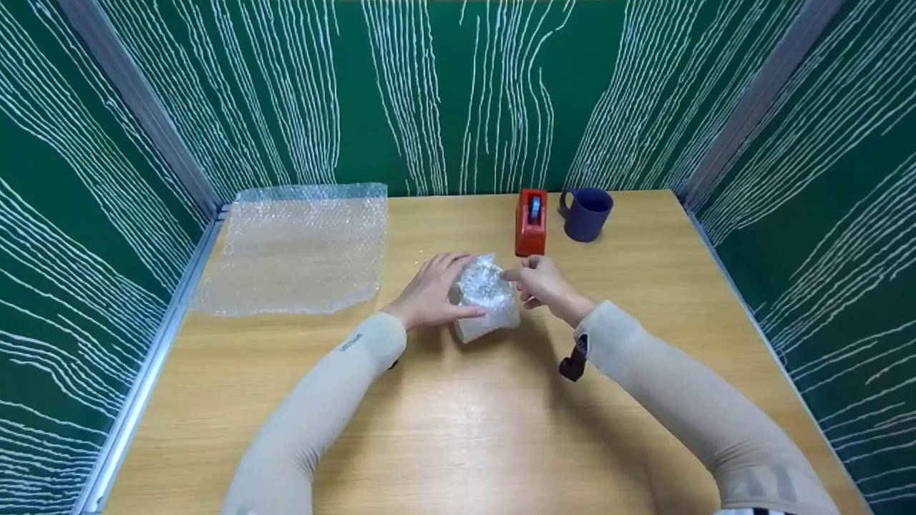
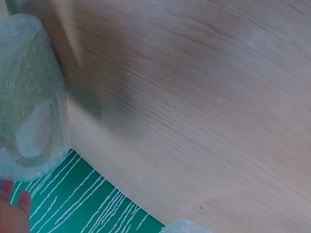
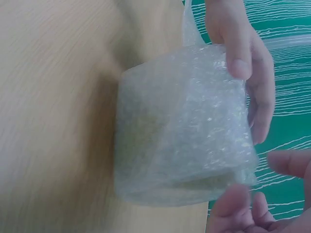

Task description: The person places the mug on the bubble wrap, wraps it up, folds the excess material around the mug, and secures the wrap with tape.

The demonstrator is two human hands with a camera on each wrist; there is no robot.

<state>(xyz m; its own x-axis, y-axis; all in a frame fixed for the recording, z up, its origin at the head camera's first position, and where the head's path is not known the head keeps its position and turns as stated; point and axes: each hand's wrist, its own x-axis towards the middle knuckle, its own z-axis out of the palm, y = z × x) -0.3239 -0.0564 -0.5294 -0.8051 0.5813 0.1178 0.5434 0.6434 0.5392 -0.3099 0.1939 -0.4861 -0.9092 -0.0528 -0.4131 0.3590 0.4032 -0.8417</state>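
Observation:
A bubble-wrapped bundle stands on the table between the two hands. Something yellowish-green shows dimly through the wrap in the left wrist view; its kind is hidden. My left hand holds the bundle from the left, thumb on the near side and fingers around the far side. On the right, my right hand is at the upper edge of the wrap. In the right wrist view its thumb lies at the wrap's lower corner, while the index finger is extended and apart from it.
A flat sheet of bubble wrap lies at the back left of the wooden table. Behind the right hand stands a red tape dispenser, and beside it a dark purple mug. Green walls with white lines enclose the table.

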